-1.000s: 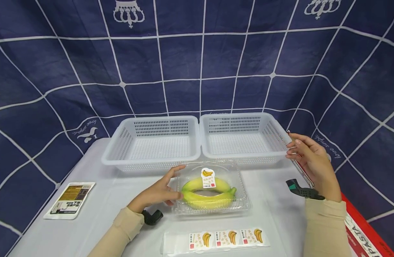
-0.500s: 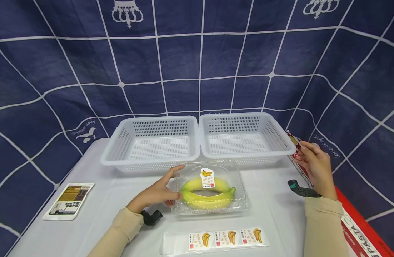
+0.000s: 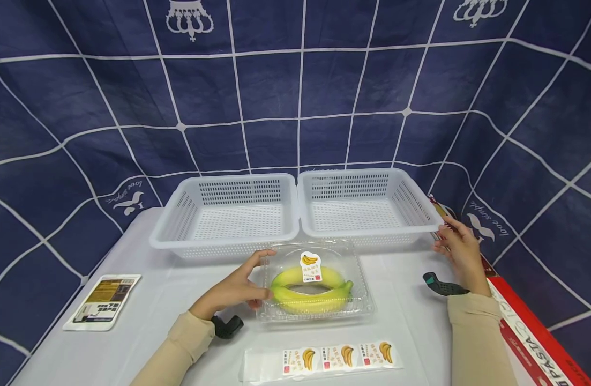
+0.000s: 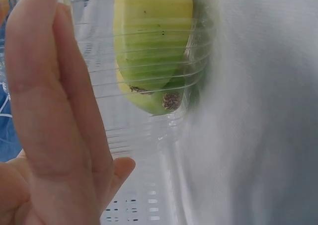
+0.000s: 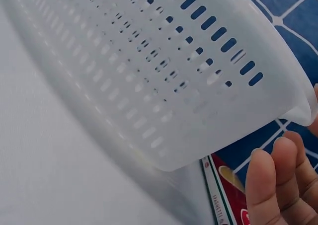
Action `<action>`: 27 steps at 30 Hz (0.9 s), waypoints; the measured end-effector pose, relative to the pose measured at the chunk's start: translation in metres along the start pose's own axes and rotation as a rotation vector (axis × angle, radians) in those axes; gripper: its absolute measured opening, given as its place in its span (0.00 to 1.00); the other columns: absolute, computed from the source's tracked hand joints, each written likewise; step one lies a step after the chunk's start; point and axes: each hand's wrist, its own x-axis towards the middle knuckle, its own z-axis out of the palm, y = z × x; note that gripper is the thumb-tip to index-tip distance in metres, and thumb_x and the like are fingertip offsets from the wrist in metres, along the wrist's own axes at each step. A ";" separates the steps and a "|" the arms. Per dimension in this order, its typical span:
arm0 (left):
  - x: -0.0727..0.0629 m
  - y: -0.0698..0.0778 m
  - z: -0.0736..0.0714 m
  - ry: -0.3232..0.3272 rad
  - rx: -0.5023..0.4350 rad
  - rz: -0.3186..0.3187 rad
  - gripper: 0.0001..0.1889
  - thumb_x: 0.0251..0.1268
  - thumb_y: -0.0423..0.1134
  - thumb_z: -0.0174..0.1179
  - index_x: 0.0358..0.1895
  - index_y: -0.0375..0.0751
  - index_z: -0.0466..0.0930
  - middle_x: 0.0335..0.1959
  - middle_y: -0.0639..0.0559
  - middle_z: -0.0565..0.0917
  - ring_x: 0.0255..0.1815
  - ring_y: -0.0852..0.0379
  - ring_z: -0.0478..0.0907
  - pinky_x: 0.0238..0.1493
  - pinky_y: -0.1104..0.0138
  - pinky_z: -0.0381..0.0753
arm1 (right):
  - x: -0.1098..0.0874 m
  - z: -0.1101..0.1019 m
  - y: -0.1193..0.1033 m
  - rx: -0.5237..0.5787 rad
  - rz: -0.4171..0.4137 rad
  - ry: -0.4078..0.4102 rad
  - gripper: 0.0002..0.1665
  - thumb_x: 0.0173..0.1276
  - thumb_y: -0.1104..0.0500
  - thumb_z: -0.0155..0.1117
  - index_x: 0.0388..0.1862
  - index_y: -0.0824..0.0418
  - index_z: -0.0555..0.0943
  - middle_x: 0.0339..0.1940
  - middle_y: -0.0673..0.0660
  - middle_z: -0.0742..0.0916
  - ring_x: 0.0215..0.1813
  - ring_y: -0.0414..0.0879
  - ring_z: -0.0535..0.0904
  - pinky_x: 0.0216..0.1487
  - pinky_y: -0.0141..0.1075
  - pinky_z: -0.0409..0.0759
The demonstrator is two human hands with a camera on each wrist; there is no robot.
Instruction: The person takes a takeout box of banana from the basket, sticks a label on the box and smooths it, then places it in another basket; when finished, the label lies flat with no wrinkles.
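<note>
My left hand (image 3: 237, 287) lies against the left side of a clear plastic clamshell box (image 3: 363, 289), its fingers stretched along the wall in the left wrist view. Inside are yellow-green bananas (image 3: 312, 303), their dark tips visible in the left wrist view (image 4: 171, 101). A banana label (image 3: 311, 267) is stuck on the lid. By the front right corner of the right white basket (image 3: 372, 232) is my right hand (image 3: 461, 252). Its loosely bent fingers (image 5: 262, 185) are close to the basket's rim in the right wrist view, and one fingertip is right at the rim.
A second white basket (image 3: 227, 245) stands on the left. Banana stickers (image 3: 343, 359) lie on a clear-wrapped strip in front of the box. A flat pouch (image 3: 102, 302) is at far left. Red pasta packaging (image 3: 541, 343) runs along the right edge. Dark blue checked cloth surrounds the table.
My right hand moved back off the basket's rim to the pasta packaging, then came left to the basket corner. More of the red packaging shows beside the sleeve. The left hand stayed put.
</note>
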 end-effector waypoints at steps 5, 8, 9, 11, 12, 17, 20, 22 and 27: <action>0.002 -0.003 0.000 0.004 -0.011 0.002 0.51 0.61 0.30 0.71 0.85 0.48 0.53 0.83 0.20 0.41 0.24 0.55 0.80 0.28 0.64 0.83 | 0.002 0.001 0.004 0.049 -0.061 -0.017 0.17 0.84 0.64 0.61 0.58 0.42 0.86 0.37 0.47 0.85 0.31 0.39 0.84 0.35 0.29 0.88; 0.002 -0.004 0.000 0.005 -0.010 0.006 0.50 0.62 0.30 0.71 0.85 0.47 0.53 0.83 0.19 0.41 0.24 0.55 0.80 0.27 0.64 0.84 | 0.003 0.002 0.004 0.045 -0.067 -0.034 0.18 0.84 0.65 0.62 0.55 0.41 0.88 0.36 0.48 0.86 0.31 0.39 0.85 0.36 0.29 0.88; 0.002 -0.005 -0.001 0.004 -0.011 0.007 0.50 0.62 0.30 0.71 0.85 0.47 0.53 0.83 0.20 0.41 0.24 0.55 0.80 0.27 0.64 0.84 | 0.003 0.003 0.004 0.041 -0.061 -0.034 0.17 0.84 0.64 0.62 0.55 0.41 0.89 0.36 0.48 0.87 0.32 0.39 0.85 0.37 0.28 0.88; 0.002 -0.005 -0.001 0.003 -0.011 0.010 0.50 0.62 0.30 0.70 0.85 0.46 0.53 0.83 0.20 0.42 0.24 0.55 0.80 0.27 0.64 0.85 | 0.003 0.004 0.004 0.032 -0.045 -0.034 0.16 0.84 0.63 0.63 0.55 0.41 0.89 0.36 0.47 0.87 0.33 0.38 0.85 0.38 0.28 0.88; 0.001 -0.005 -0.001 0.002 -0.012 0.011 0.49 0.62 0.30 0.70 0.85 0.46 0.53 0.83 0.21 0.42 0.24 0.55 0.80 0.27 0.64 0.85 | 0.003 0.005 0.004 0.031 -0.036 -0.030 0.16 0.83 0.63 0.63 0.55 0.41 0.88 0.36 0.47 0.88 0.33 0.38 0.86 0.39 0.28 0.88; 0.000 -0.004 -0.001 -0.009 -0.012 0.019 0.49 0.61 0.29 0.69 0.84 0.43 0.52 0.83 0.25 0.45 0.24 0.54 0.80 0.28 0.64 0.85 | 0.001 0.006 0.005 0.047 -0.017 -0.027 0.14 0.83 0.61 0.65 0.58 0.44 0.87 0.38 0.47 0.87 0.35 0.38 0.86 0.40 0.29 0.89; -0.001 -0.003 0.000 -0.020 -0.010 0.023 0.48 0.60 0.29 0.69 0.82 0.41 0.53 0.83 0.26 0.47 0.24 0.54 0.80 0.28 0.64 0.85 | 0.001 0.006 0.005 0.058 -0.026 -0.037 0.13 0.83 0.61 0.65 0.59 0.46 0.87 0.39 0.47 0.87 0.35 0.38 0.86 0.40 0.29 0.89; -0.002 -0.001 0.001 -0.028 -0.009 0.026 0.47 0.59 0.29 0.69 0.81 0.41 0.53 0.83 0.27 0.48 0.24 0.54 0.80 0.27 0.65 0.85 | 0.001 0.007 0.005 0.065 -0.030 -0.041 0.13 0.83 0.61 0.65 0.57 0.45 0.87 0.39 0.47 0.87 0.35 0.38 0.86 0.40 0.29 0.89; -0.005 0.007 0.003 -0.037 -0.010 0.041 0.46 0.59 0.29 0.69 0.79 0.40 0.54 0.83 0.28 0.49 0.23 0.54 0.80 0.27 0.65 0.85 | 0.001 0.007 0.005 0.072 -0.040 -0.044 0.13 0.83 0.61 0.65 0.56 0.45 0.87 0.39 0.48 0.87 0.34 0.38 0.86 0.40 0.29 0.89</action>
